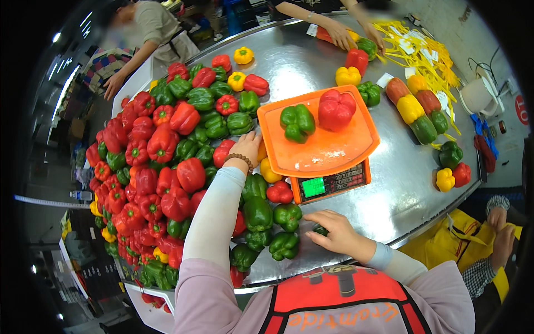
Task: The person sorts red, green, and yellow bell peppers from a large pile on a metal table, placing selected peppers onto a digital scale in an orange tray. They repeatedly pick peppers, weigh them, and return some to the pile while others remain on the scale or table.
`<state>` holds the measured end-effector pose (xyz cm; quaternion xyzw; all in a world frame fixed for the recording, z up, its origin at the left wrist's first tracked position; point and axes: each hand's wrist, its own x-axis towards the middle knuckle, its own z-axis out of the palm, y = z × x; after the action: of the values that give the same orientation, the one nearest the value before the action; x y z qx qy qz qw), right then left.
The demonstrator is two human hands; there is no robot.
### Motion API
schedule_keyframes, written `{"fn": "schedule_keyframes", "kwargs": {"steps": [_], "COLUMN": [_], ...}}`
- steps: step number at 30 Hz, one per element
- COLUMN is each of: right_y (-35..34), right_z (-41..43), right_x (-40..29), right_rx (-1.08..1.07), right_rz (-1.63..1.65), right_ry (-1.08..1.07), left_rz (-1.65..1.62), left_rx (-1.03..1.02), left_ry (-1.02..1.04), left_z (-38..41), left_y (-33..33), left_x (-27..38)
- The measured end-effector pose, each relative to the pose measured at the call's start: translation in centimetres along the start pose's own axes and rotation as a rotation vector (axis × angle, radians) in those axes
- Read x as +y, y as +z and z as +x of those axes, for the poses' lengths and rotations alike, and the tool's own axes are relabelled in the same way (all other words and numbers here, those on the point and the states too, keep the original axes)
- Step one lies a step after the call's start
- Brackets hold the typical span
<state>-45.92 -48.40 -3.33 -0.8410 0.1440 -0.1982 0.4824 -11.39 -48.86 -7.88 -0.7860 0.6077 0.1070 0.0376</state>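
Note:
My left hand [247, 148] reaches into the bell peppers beside the left rim of an orange weighing tray [321, 158]; its fingertips are near a yellow pepper partly hidden by the tray, and its hold is unclear. A green bell pepper [297, 123] and a red bell pepper [336, 109] lie in the tray, on a digital scale [333, 183] with a lit display. My right hand [333, 234] is low over the steel table, fingers spread, beside a small, mostly hidden green pepper [320, 229]. Green peppers [288, 217] lie just left of it.
A large heap of mostly red peppers [162, 144] covers the steel table's [288, 71] left side. Packed pepper rows [411, 108] and yellow straps [434, 54] lie right. Co-workers' hands [342, 35] handle peppers at the far edge; another person [150, 33] stands far left, another's hands [500, 234] lower right.

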Motion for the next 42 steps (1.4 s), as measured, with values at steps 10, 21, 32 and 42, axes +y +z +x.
{"fn": "schedule_keyframes", "kwargs": {"steps": [10,21,32,42], "right_y": [-2.6,0.7,-5.4,-7.4], "right_z": [-3.7,3.1,9.1,-0.4], "right_x": [2.3,-1.7,5.4,8.6], "right_rx": [0.181,0.261,0.575,0.71], "right_rz": [0.026,-0.23,-0.536,-0.188], "right_ry": [0.235,-0.256,0.161,0.127], "left_rz": [-0.339,-1.518,-1.606,-1.506], "left_rx": [0.275,0.144,0.283,0.935], "left_ry": [-0.211,-0.059,-0.293,-0.624], "left_z": [-7.8,-17.0,-26.7,-37.7], "left_y": [-9.4,-3.5,-0.4,1.5], "left_x": [0.2,15.0,14.1,9.2]}}
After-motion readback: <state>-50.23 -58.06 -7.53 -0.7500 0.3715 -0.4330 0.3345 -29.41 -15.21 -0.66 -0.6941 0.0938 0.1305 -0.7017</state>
